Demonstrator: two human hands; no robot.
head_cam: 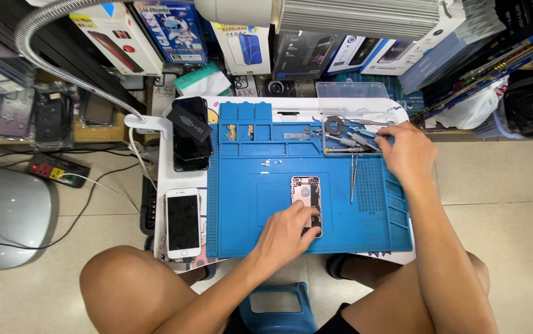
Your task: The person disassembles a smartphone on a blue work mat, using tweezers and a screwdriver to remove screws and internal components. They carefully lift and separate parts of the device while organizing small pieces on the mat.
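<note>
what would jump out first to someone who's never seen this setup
The bright blue work mat covering the small white table, with an opened phone at its centre under the left hand. The right hand reaches into the clear tool tray at the mat's far right corner.

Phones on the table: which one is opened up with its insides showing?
The opened phone in the middle of the blue mat, under the left hand. The white phone and the dark phones are closed.

Matt blue rubbery mat (279, 167), shiny metal tweezers (353, 179), glossy glass phone (183, 222).
</note>
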